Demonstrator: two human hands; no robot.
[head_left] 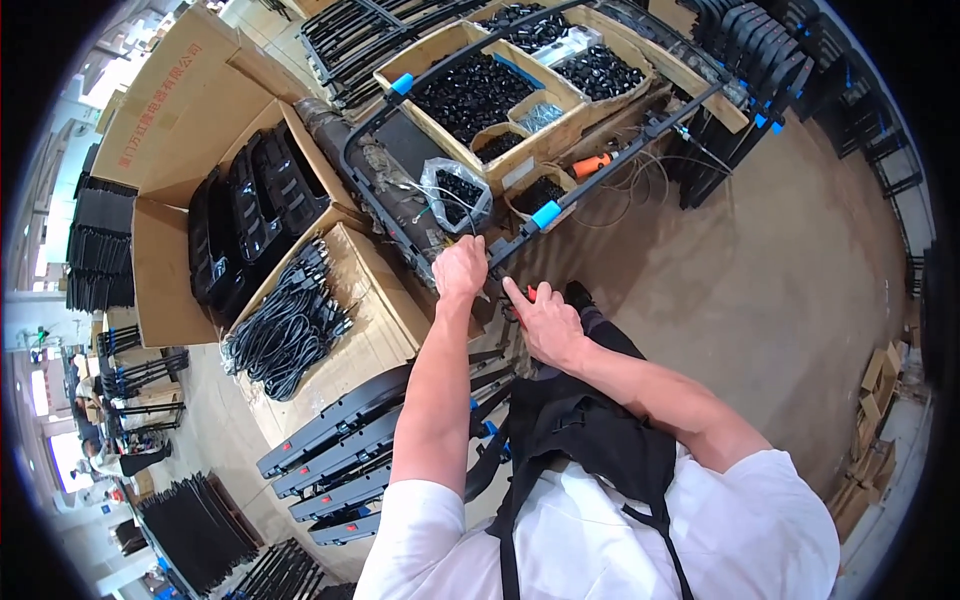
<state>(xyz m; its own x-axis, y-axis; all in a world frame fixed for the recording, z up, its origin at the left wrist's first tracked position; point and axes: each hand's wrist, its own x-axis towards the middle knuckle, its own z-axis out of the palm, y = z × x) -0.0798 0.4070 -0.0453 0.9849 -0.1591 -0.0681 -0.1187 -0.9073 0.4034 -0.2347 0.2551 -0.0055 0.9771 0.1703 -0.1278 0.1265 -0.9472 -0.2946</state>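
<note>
Black tubular frame [595, 176]: lies across bench, near corner at both hands; blue sleeves on its bars.
Open cardboard box [165, 255]: left of frame, black moulded parts inside.
Wooden tray [555, 135]: beyond the hands, compartments of small black pieces.
Cable bundle [290, 325]: on carton, left of the left forearm.
Left hand [460, 268]: clenched at frame's near corner; contents hidden.
Right hand [552, 328]: index stretched toward corner, other fingers curled on red-handled tool.
Plastic bag [482, 212]: just past left hand.
Red-handled tool [531, 294]: partly hidden by right hand.
</note>
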